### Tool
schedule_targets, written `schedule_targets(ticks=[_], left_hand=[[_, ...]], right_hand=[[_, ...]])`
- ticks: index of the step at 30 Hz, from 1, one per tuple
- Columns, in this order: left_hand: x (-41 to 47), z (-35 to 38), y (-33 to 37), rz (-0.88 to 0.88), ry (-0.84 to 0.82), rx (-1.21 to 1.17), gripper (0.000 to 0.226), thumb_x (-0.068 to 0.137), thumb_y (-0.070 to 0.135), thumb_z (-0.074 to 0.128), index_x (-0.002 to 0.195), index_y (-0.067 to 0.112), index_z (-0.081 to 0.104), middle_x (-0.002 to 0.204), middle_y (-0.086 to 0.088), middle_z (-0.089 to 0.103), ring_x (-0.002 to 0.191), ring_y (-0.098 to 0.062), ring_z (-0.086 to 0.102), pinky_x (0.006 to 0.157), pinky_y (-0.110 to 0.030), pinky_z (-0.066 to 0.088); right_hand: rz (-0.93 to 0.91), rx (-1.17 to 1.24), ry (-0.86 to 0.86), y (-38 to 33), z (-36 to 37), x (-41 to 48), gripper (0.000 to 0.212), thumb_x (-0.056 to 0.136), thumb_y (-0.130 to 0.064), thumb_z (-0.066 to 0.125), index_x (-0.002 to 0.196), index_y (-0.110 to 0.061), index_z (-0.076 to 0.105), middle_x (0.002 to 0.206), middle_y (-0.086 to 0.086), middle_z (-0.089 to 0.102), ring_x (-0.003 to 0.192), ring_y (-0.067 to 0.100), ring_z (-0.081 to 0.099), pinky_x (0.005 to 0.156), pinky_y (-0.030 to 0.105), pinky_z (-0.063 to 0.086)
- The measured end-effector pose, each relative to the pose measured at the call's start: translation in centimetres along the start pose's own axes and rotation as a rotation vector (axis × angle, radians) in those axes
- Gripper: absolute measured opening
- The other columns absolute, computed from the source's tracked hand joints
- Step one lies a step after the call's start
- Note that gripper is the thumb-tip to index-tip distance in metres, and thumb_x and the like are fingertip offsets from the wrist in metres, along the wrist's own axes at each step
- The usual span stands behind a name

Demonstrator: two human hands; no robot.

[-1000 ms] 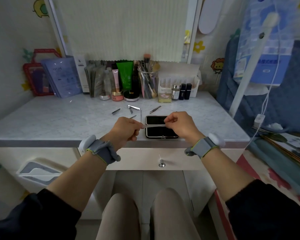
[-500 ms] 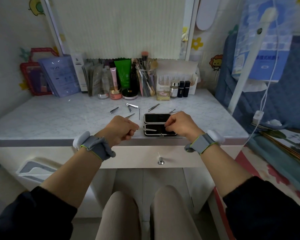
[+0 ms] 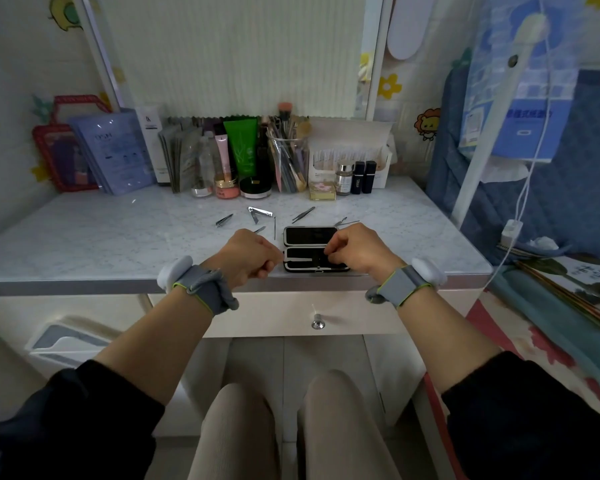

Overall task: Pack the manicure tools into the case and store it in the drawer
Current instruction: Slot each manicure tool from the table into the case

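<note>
The black manicure case (image 3: 310, 236) lies open near the desk's front edge. A flat metal nail file (image 3: 300, 262) lies across its near half. My right hand (image 3: 359, 252) rests on that half, its fingertips pinched on the file's right end. My left hand (image 3: 248, 255) is a closed fist at the case's left edge, and I see nothing in it. Loose tools lie behind the case: a small clipper (image 3: 224, 220), a large nail clipper (image 3: 260, 213), tweezers (image 3: 303, 214), a thin pick (image 3: 274, 227) and slim tools (image 3: 345, 222) at the right.
The drawer (image 3: 274, 315) under the desk edge is closed, its knob (image 3: 318, 323) below the case. Cosmetics, a brush cup (image 3: 288, 157) and boxes line the back of the desk (image 3: 101, 233). A bin (image 3: 66, 341) stands lower left. My knees are under the drawer.
Both hands held the file above the case. The right hand has lowered it into the near half. The left hand has let go and closed beside the case.
</note>
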State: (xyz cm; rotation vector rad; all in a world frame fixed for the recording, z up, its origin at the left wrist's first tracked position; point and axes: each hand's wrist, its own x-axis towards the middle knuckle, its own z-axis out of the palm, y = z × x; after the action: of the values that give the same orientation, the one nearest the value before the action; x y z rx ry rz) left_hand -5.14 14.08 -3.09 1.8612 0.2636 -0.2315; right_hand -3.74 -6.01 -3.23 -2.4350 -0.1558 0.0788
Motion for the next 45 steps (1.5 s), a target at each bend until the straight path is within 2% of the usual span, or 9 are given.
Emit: schedule_targets(ticks=[6, 9, 13, 20, 24, 28, 33, 37, 45], left_hand=[[0.5, 1.0, 1.0, 0.012, -0.015, 0.132, 0.014, 0.079, -0.004, 0.07, 0.071, 0.0, 0.06, 0.055, -0.011, 0.052, 0.031, -0.01, 0.041, 0.032, -0.014, 0.036], [0.6, 1.7, 1.6, 0.014, -0.02, 0.207, 0.016, 0.08, -0.002, 0.071, 0.071, -0.001, 0.057, 0.052, -0.011, 0.05, 0.022, -0.008, 0.037, 0.031, -0.013, 0.035], [0.9, 1.7, 1.9, 0.01, -0.043, 0.279, 0.019, 0.079, 0.007, 0.075, 0.085, -0.006, 0.063, 0.054, -0.011, 0.053, 0.021, -0.008, 0.037, 0.032, -0.014, 0.036], [0.9, 0.6, 1.5, -0.027, -0.079, 0.213, 0.018, 0.08, 0.006, 0.074, 0.069, 0.0, 0.061, 0.038, -0.004, 0.059, 0.029, -0.007, 0.05, 0.033, -0.015, 0.041], [1.4, 0.7, 1.6, -0.05, -0.085, 0.219, 0.016, 0.076, 0.007, 0.077, 0.076, -0.003, 0.065, 0.049, -0.008, 0.063, 0.034, -0.009, 0.051, 0.035, -0.016, 0.043], [1.6, 1.3, 1.9, -0.057, -0.084, 0.272, 0.02, 0.075, 0.011, 0.079, 0.077, -0.002, 0.064, 0.037, -0.003, 0.058, 0.028, -0.007, 0.047, 0.034, -0.015, 0.041], [1.6, 1.5, 2.0, -0.046, -0.069, 0.32, 0.027, 0.075, 0.015, 0.079, 0.088, -0.005, 0.067, 0.036, -0.002, 0.058, 0.025, -0.007, 0.044, 0.032, -0.014, 0.04], [1.6, 1.1, 1.8, -0.056, -0.097, 0.259, 0.019, 0.078, 0.011, 0.077, 0.078, -0.004, 0.066, 0.038, -0.003, 0.06, 0.028, -0.007, 0.048, 0.034, -0.015, 0.042], [1.4, 1.8, 1.9, -0.027, -0.053, 0.334, 0.026, 0.077, 0.016, 0.078, 0.074, -0.001, 0.059, 0.031, -0.002, 0.054, 0.022, -0.007, 0.046, 0.031, -0.014, 0.039]], right_hand=[[-0.011, 0.003, -0.046, 0.2, -0.3, 0.3, 0.018, 0.08, -0.006, 0.07, 0.096, -0.015, 0.074, 0.088, 0.0, 0.062, 0.084, 0.014, 0.056, 0.059, 0.015, 0.041], [-0.025, 0.025, -0.026, 0.3, -0.2, 0.4, 0.013, 0.083, -0.016, 0.07, 0.095, -0.013, 0.073, 0.092, 0.002, 0.065, 0.086, 0.014, 0.057, 0.067, 0.021, 0.043], [-0.031, -0.023, 0.041, 0.4, 0.6, 0.5, 0.015, 0.083, -0.026, 0.071, 0.088, -0.012, 0.07, 0.085, 0.002, 0.065, 0.082, 0.016, 0.058, 0.07, 0.027, 0.042], [0.003, -0.022, 0.023, 0.5, 0.6, 0.7, 0.019, 0.081, -0.023, 0.073, 0.091, -0.006, 0.071, 0.084, 0.004, 0.065, 0.08, 0.017, 0.058, 0.069, 0.027, 0.045], [0.02, 0.011, 0.011, 0.5, 0.5, 0.7, 0.015, 0.08, -0.019, 0.073, 0.09, -0.007, 0.071, 0.085, 0.006, 0.067, 0.078, 0.017, 0.059, 0.056, 0.021, 0.045], [0.038, 0.043, 0.003, 0.5, 0.3, 0.8, 0.008, 0.081, -0.013, 0.071, 0.088, -0.012, 0.073, 0.091, 0.008, 0.069, 0.082, 0.017, 0.06, 0.054, 0.017, 0.043], [0.033, 0.062, -0.005, 0.6, 0.2, 0.9, 0.012, 0.081, -0.013, 0.071, 0.092, -0.011, 0.074, 0.098, 0.007, 0.071, 0.085, 0.014, 0.058, 0.057, 0.015, 0.04], [0.023, 0.057, 0.018, 0.6, 0.5, 0.6, 0.014, 0.08, -0.022, 0.074, 0.087, -0.009, 0.073, 0.084, 0.005, 0.066, 0.078, 0.013, 0.057, 0.055, 0.015, 0.04], [0.033, 0.063, -0.001, 0.7, 0.3, 1.0, 0.012, 0.078, -0.013, 0.074, 0.089, -0.011, 0.075, 0.093, 0.007, 0.071, 0.083, 0.013, 0.059, 0.067, 0.021, 0.043]])
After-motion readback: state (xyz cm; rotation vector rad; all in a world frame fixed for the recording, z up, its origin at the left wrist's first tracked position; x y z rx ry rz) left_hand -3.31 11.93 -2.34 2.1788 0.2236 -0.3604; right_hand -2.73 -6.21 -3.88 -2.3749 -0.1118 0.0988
